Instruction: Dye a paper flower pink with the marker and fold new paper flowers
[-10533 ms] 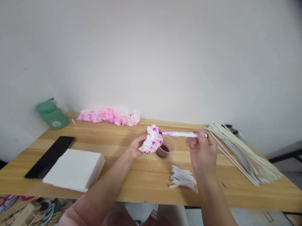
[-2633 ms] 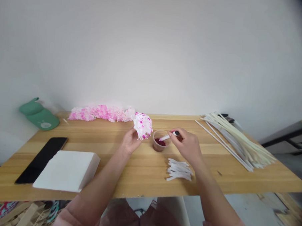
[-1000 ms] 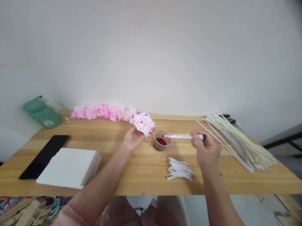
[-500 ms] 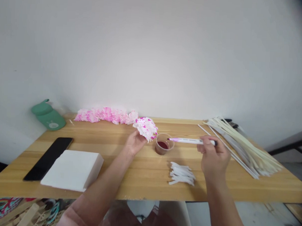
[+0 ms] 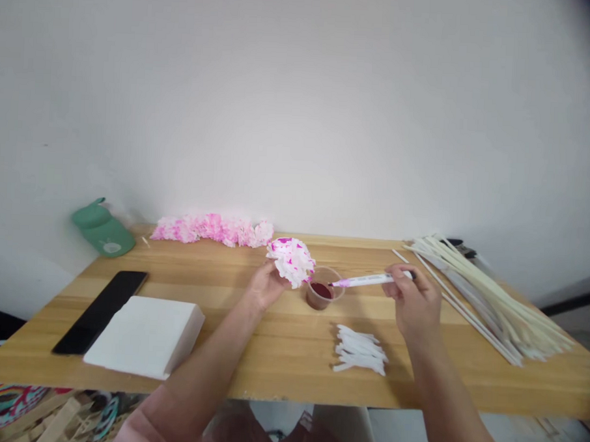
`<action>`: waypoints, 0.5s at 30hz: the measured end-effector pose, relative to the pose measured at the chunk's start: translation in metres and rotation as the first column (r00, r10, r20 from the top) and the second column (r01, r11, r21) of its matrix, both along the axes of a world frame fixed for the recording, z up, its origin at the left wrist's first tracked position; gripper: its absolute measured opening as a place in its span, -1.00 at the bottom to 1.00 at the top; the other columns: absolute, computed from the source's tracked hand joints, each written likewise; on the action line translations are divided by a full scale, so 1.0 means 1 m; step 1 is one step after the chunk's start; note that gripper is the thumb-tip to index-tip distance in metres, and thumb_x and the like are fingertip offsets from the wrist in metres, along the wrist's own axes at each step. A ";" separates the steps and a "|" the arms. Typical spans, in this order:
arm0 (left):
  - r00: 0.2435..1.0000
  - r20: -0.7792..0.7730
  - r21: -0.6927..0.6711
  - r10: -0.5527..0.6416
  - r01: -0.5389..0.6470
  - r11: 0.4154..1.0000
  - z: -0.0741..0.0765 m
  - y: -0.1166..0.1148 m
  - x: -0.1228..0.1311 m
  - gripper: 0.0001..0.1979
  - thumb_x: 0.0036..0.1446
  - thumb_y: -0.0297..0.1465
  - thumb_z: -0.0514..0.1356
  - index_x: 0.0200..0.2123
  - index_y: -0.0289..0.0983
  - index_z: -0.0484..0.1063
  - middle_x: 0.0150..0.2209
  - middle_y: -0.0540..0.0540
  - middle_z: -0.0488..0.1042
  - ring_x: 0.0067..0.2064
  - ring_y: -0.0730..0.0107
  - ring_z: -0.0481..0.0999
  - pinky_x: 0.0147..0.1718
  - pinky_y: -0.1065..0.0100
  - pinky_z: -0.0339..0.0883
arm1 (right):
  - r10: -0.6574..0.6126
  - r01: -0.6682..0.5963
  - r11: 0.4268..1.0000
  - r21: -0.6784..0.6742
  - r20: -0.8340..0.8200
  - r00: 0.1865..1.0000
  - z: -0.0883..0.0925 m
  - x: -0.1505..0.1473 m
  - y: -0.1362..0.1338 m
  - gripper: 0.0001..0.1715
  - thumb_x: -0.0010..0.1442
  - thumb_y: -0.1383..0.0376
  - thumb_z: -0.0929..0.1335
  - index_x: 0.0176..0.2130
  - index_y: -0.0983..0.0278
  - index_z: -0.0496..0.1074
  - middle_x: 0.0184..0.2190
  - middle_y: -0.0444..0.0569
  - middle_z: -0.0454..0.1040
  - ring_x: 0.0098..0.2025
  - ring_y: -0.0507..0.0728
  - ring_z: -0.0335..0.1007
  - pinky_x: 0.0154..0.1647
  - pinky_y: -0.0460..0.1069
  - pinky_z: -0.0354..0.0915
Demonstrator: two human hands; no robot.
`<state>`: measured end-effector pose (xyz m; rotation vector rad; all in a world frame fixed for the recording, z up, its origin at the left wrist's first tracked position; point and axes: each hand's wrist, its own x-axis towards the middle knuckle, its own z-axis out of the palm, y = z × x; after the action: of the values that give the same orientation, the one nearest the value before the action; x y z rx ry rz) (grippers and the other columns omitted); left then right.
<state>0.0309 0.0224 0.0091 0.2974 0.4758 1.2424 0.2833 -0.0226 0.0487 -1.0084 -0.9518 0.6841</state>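
My left hand [image 5: 265, 286] is closed under a white paper-like flower [image 5: 292, 260] with magenta blotches on its petals, holding it up just left of a clear plastic cup [image 5: 325, 294]. Dark red liquid [image 5: 320, 292] fills the lower part of the cup. In my right hand [image 5: 412, 303] is a white marker-like pen [image 5: 365, 280] with a pink-stained, dark tip pointing left. Its tip is over the mouth of the cup; whether it touches the liquid I cannot tell. The fingers of my left hand are partly hidden by the flower.
Pink and white flowers [image 5: 211, 229] lie in a row by the wall. At left are a green cap-shaped object [image 5: 103, 229], a black phone [image 5: 100, 311] and a white block [image 5: 141, 335]. White strips [image 5: 361, 349] lie in front; long cream strips [image 5: 497, 298] at right.
The pen in my right hand has tilted, its tip dipping lower over the cup. The flower sits slightly lower and to the right, though the whole view has also shifted.
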 end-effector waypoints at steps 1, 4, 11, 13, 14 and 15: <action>1.000 -0.019 0.021 -0.009 0.010 1.000 -0.001 0.000 -0.001 -0.70 0.12 -0.53 0.12 -0.06 -0.33 0.46 -0.07 -0.20 0.56 0.00 0.14 0.52 0.06 0.07 0.32 | 0.007 -0.007 1.000 -0.001 0.000 1.000 0.001 0.001 0.001 -0.83 0.02 0.23 0.45 -0.46 0.27 0.43 -0.66 -0.22 0.23 -0.62 -0.07 0.08 -0.59 -0.11 0.03; 0.999 -0.050 0.076 -0.021 0.025 0.997 -0.005 0.001 -0.002 -0.68 0.07 -0.53 0.16 -0.07 -0.32 0.47 -0.08 -0.21 0.56 0.04 0.11 0.50 0.10 0.06 0.27 | 0.029 -0.027 0.999 0.036 -0.065 0.997 0.007 0.001 0.004 -0.85 0.03 0.26 0.42 -0.47 0.28 0.42 -0.63 -0.20 0.25 -0.63 -0.08 0.07 -0.60 -0.10 0.04; 0.998 -0.064 0.082 -0.013 0.018 0.996 -0.003 0.000 -0.001 -0.70 0.07 -0.50 0.18 -0.09 -0.35 0.48 -0.09 -0.23 0.57 0.01 0.11 0.51 0.11 0.07 0.27 | 0.148 -0.137 0.986 0.092 -0.121 0.982 0.034 -0.006 0.012 -0.89 0.01 0.31 0.40 -0.51 0.27 0.41 -0.72 -0.21 0.14 -0.64 -0.06 -0.01 -0.62 -0.10 -0.01; 0.997 -0.071 0.087 -0.015 0.021 0.996 -0.003 0.000 0.000 -0.70 0.06 -0.52 0.17 -0.10 -0.34 0.48 -0.09 -0.22 0.57 0.00 0.12 0.52 0.10 0.08 0.28 | 0.185 -0.173 0.980 0.097 -0.135 0.973 0.040 -0.008 0.016 -0.89 0.01 0.31 0.39 -0.52 0.26 0.41 -0.74 -0.22 0.10 -0.64 -0.06 -0.04 -0.63 -0.09 -0.03; 0.997 -0.074 0.089 -0.018 0.025 0.996 -0.003 0.000 0.000 -0.69 0.05 -0.53 0.18 -0.09 -0.34 0.48 -0.09 -0.21 0.57 0.00 0.13 0.52 0.09 0.08 0.29 | 0.203 -0.190 0.977 0.101 -0.143 0.969 0.042 -0.009 0.019 -0.89 0.01 0.31 0.39 -0.53 0.26 0.41 -0.75 -0.22 0.09 -0.65 -0.05 -0.06 -0.64 -0.09 -0.04; 0.997 -0.076 0.090 -0.020 0.027 0.996 -0.004 0.000 -0.001 -0.68 0.04 -0.54 0.18 -0.09 -0.33 0.47 -0.09 -0.21 0.57 0.01 0.13 0.52 0.09 0.09 0.29 | 0.225 -0.211 0.972 0.104 -0.149 0.963 0.044 -0.010 0.022 -0.88 0.00 0.31 0.39 -0.54 0.25 0.41 -0.75 -0.22 0.07 -0.65 -0.05 -0.07 -0.64 -0.09 -0.05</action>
<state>0.0302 0.0226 0.0053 0.4266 0.4795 1.2350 0.2734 -0.0003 0.0924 -0.7656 -0.9514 0.8867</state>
